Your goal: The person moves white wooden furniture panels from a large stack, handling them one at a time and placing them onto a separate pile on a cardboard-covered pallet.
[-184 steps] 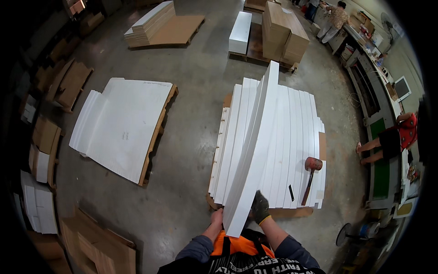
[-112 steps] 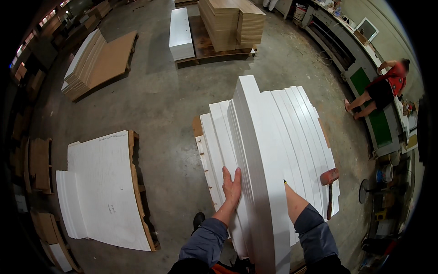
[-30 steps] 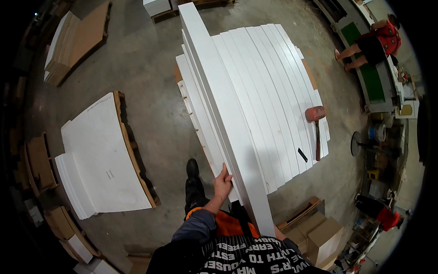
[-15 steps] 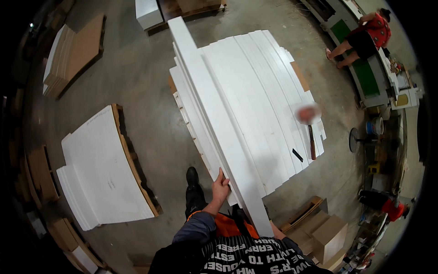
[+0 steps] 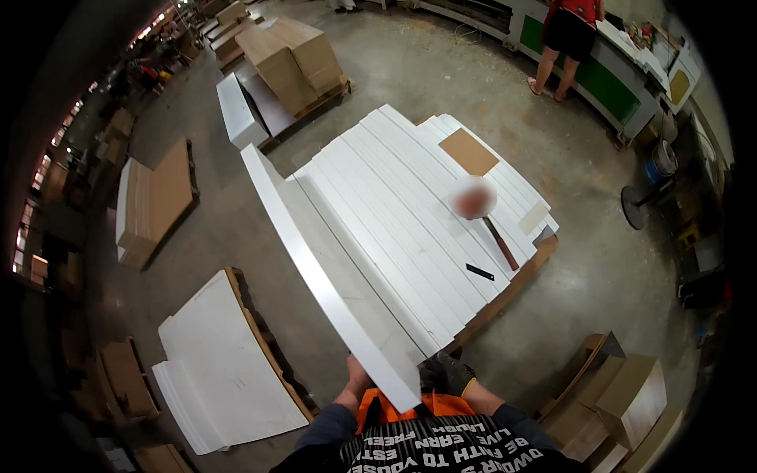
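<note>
A long white board (image 5: 303, 256) stands tilted on edge along the left side of a stack of white boards (image 5: 371, 205), its near end close to my body. My bare left hand (image 5: 357, 372) is closed at its left side near that end, fingers mostly hidden behind it. My right hand (image 5: 449, 374), in a dark glove, closes on the near end from the right, its fingertips hidden. On the stack lie a tool with a dark red-brown handle (image 5: 501, 246), its head end blurred, and a small black flat tool (image 5: 479, 272).
A pallet of white panels (image 5: 229, 370) stands at the left, brown sheets (image 5: 162, 197) beyond it. Cartons (image 5: 292, 59) occupy a far pallet; more cardboard boxes (image 5: 631, 394) are at lower right. A person (image 5: 568, 39) stands by a green-panelled machine (image 5: 607, 91). A stand base (image 5: 633, 206) is on the right.
The long board has tipped onto its edge and shifted left on the stack. My left hand has moved from its top to its outer side. My gloved right hand has come into sight.
</note>
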`<act>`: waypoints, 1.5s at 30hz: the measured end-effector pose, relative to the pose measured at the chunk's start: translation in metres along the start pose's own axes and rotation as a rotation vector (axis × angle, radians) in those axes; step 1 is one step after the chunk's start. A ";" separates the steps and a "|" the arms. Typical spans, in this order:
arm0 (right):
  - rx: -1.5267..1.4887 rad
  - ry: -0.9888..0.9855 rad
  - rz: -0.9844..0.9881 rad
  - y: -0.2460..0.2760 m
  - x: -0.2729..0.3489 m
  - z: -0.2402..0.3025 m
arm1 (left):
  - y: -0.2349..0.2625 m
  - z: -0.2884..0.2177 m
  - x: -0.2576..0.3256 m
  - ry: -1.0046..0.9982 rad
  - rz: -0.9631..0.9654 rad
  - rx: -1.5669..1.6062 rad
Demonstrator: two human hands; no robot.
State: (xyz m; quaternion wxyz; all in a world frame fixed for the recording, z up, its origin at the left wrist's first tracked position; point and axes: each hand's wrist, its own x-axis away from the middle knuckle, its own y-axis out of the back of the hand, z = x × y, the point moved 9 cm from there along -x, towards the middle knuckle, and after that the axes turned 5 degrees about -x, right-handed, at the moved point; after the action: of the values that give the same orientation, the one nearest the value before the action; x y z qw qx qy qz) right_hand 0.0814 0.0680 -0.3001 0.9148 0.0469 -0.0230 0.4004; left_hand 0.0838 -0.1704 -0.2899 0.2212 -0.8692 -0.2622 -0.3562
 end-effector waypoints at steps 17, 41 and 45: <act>0.928 -1.095 0.320 0.184 0.377 -0.122 | -0.053 -0.079 0.143 -0.369 -0.007 0.107; -0.186 -0.975 -0.807 0.441 0.407 -0.062 | -0.045 0.279 0.245 0.275 -0.219 -0.228; 0.246 -0.941 -0.425 0.480 0.446 -0.124 | -0.074 0.267 0.234 0.239 -0.167 -0.346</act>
State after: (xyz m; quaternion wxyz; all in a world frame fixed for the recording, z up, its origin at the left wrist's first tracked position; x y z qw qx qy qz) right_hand 0.0324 0.7307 -0.3558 0.8545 0.3319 -0.3738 0.1415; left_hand 0.3153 0.1081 -0.2761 0.0682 -0.8211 -0.2402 -0.5133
